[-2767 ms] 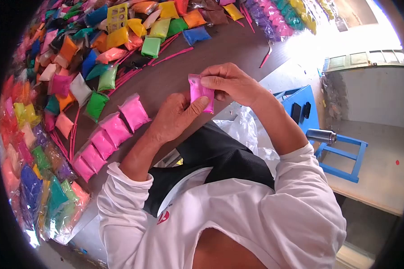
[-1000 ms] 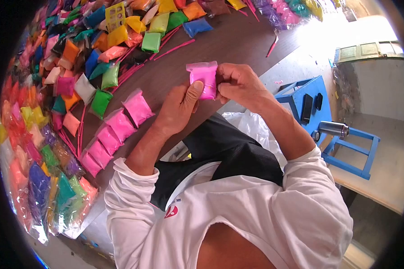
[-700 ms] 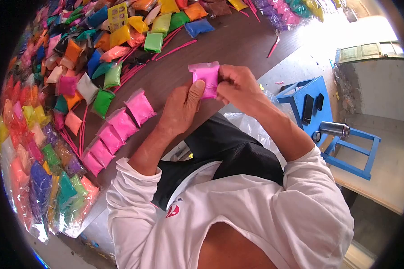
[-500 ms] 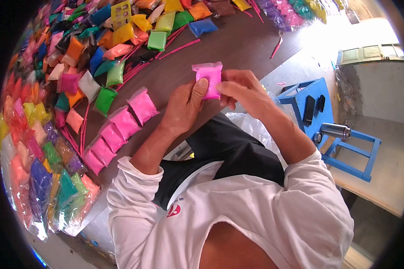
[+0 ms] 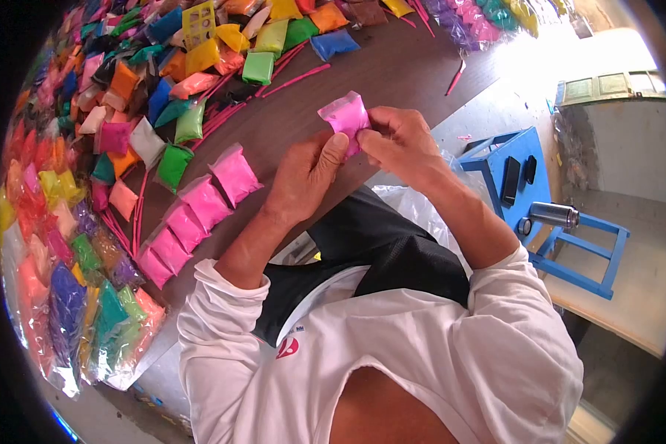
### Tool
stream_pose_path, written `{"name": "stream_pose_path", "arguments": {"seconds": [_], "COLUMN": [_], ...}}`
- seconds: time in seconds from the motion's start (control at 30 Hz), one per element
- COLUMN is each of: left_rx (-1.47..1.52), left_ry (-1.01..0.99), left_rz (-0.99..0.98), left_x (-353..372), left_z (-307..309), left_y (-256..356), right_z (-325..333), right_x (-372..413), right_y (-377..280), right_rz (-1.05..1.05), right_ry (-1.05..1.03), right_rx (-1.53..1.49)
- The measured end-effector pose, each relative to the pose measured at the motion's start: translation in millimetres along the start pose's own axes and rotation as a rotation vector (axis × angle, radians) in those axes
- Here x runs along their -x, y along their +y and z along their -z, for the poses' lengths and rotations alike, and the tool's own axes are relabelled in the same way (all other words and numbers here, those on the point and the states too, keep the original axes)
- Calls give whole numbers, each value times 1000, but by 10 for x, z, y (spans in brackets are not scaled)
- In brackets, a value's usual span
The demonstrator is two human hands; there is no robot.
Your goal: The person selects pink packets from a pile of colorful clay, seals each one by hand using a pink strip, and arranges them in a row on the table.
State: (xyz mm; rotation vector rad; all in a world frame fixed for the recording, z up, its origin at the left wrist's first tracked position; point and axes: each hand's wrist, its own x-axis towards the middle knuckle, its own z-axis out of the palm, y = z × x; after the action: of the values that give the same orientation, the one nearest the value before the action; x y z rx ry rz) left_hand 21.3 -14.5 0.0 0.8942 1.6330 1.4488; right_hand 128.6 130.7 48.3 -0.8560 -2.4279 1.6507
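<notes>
A small clear packet with pink filling (image 5: 347, 115) is held up above the near edge of the table, tilted, with its flat sealed end upward. My left hand (image 5: 312, 172) grips its left lower side, thumb across the front and fingers hidden behind. At the right lower edge, my right hand (image 5: 398, 142) pinches the same packet between thumb and curled fingers. Several similar pink packets (image 5: 205, 201) lie in an overlapping row on the table, left of my left forearm.
A large heap of colourful packets (image 5: 126, 81) covers the table's left and far side. Pink sticks (image 5: 296, 80) lie on the brown tabletop (image 5: 392, 66). Bundled bags (image 5: 66, 318) hang at lower left. To the right stands a blue stool (image 5: 522, 170) with a metal flask (image 5: 555, 215).
The packet has tilted to the left and risen slightly. My right hand's thumb and fingers have closed on its lower right edge; before, the fingers were stretched beside it.
</notes>
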Motion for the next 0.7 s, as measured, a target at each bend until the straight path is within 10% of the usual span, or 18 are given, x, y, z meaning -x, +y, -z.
{"name": "stream_pose_path", "arguments": {"seconds": [0.4, 0.7], "left_rx": [105, 2], "left_ry": [22, -31], "left_rz": [30, -21], "left_x": [-9, -35], "left_z": [-5, 32], "left_y": [-21, -54], "right_z": [82, 144], "right_x": [10, 92], "right_y": [32, -23], "right_rz": [72, 6], "right_ry": [-278, -78], "right_rx": [-116, -127]}}
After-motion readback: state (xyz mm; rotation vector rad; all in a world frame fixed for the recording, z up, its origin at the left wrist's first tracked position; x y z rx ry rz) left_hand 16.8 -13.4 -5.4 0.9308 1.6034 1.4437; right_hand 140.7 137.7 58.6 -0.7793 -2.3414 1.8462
